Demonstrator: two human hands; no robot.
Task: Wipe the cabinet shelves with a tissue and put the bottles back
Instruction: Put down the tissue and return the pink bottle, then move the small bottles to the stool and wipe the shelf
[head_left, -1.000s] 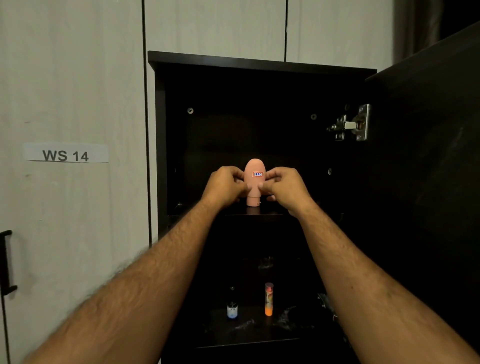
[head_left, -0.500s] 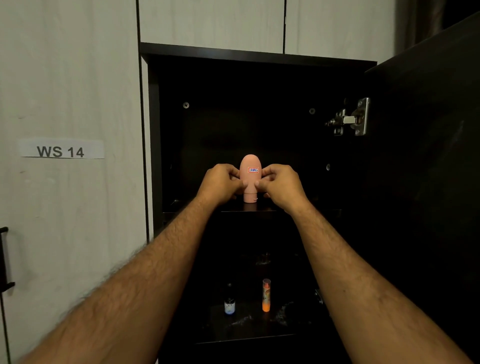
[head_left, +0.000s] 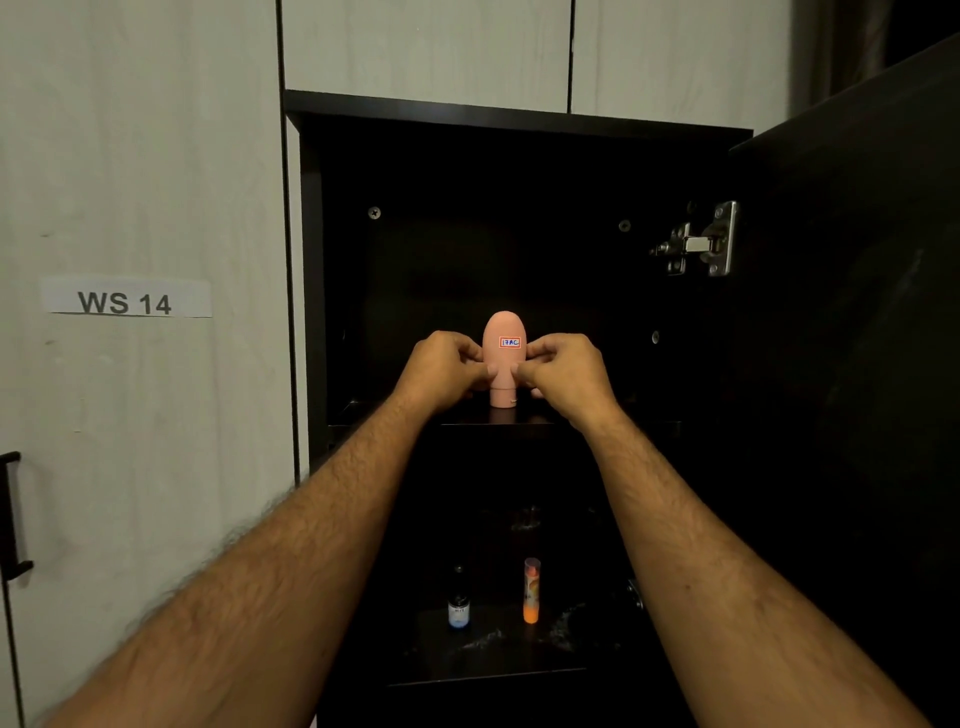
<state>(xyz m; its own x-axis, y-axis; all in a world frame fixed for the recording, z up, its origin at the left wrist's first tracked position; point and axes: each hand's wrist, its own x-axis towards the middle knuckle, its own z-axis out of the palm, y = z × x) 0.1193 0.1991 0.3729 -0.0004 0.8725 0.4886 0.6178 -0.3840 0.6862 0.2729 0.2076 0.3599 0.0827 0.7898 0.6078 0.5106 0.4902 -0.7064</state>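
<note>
- The pink bottle (head_left: 503, 358) stands upright, cap down, on the upper shelf (head_left: 493, 422) of the dark cabinet (head_left: 519, 119), close to the shelf's front edge and near the picture's centre.
- The left hand (head_left: 441, 370) holds the bottle from 9 o'clock; its grip is narrow, thumb and fingertips pinching the bottle where the body narrows to the cap.
- The right hand (head_left: 566, 371) holds it from 3 o'clock in the same way, a narrow grip with thumb and fingertips pinched on the bottle.
- A small red-edged label (head_left: 509, 342) faces the camera on the bottle's body.
- On the lower shelf (head_left: 488, 670), toward 6 o'clock, a small dark bottle (head_left: 458, 603) and an orange tube (head_left: 531, 590) stand upright, near each other but apart.
- The cabinet door (head_left: 857, 312) hangs open at 3 o'clock, with a metal hinge (head_left: 701, 241) at its inner edge.
- A paper sign reading "WS 14" (head_left: 126, 300) sits on the pale panel at 9 o'clock.
</note>
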